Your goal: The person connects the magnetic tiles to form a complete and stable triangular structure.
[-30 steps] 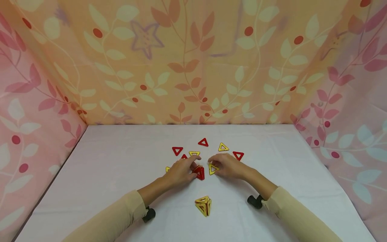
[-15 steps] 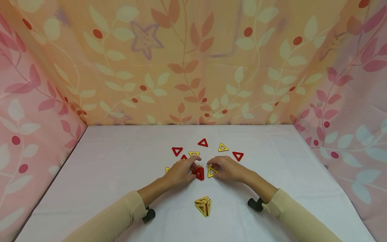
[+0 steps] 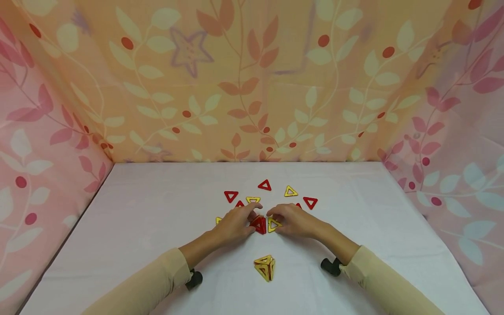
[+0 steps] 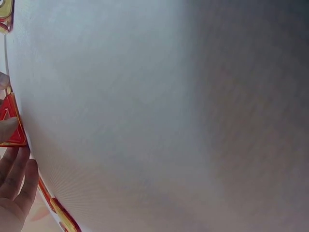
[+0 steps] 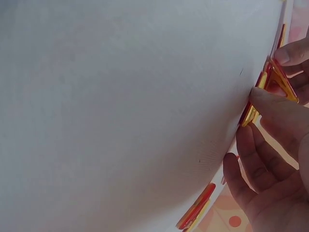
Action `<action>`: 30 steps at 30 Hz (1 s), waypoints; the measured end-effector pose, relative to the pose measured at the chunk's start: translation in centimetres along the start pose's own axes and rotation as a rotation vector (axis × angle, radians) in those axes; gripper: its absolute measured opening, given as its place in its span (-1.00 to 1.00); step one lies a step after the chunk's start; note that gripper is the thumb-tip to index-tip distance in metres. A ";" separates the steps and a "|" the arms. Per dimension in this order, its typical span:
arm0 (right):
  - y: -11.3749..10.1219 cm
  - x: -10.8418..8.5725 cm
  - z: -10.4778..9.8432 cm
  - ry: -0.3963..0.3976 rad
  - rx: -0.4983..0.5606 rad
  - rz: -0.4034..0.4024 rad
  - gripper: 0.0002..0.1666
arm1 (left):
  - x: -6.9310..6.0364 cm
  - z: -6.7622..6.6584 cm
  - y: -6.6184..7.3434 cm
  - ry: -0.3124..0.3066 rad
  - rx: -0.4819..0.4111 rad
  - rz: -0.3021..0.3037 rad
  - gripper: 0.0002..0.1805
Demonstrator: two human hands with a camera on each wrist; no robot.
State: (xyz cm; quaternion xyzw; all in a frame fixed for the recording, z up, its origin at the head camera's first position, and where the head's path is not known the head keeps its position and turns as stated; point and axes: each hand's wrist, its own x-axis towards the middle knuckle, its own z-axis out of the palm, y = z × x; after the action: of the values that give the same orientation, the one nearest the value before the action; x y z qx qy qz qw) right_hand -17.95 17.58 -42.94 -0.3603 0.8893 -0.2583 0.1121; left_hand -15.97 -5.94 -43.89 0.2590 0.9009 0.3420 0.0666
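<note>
In the head view my left hand (image 3: 234, 224) steadies a red triangular magnetic-tile shape (image 3: 258, 225) with its thumb and fingers; it has yellow edges and appears to stand up from the cloth. My right hand (image 3: 298, 220) pinches a yellow open-centred triangle tile (image 3: 272, 225) just right of that shape. Whether the two touch is too small to tell there. In the right wrist view the thumb and fingertips grip the yellow tile (image 5: 251, 115), low at the cloth and close against the upright shape (image 5: 281, 82). The left wrist view catches the red shape (image 4: 17, 128) only at its edge.
A yellow tile pyramid (image 3: 265, 267) stands nearer the body. Loose red triangles (image 3: 231, 196) and yellow triangles (image 3: 291, 191) lie beyond the hands, some partly covered by them. A white cloth (image 3: 157, 210) covers the table, with patterned curtains (image 3: 252, 87) at the back and sides.
My right hand has slid a little to the left with the yellow triangle tile, bringing it closer to the red shape. The left hand has stayed in place.
</note>
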 end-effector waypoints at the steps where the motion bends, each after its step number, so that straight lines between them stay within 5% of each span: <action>1: 0.0 0.0 0.0 0.000 0.003 0.000 -0.51 | 0.0 0.0 0.0 0.000 0.000 -0.001 -0.37; 30: -0.3 0.5 -0.4 0.020 0.006 -0.030 -0.63 | 0.0 -0.1 0.1 0.006 -0.008 0.014 -0.38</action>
State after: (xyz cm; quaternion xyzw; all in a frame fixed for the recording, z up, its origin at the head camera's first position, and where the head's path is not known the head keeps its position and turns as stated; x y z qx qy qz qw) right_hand -18.26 17.17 -42.43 -0.3706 0.8842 -0.2661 0.1001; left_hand -15.97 -5.93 -43.77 0.2638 0.8979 0.3468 0.0628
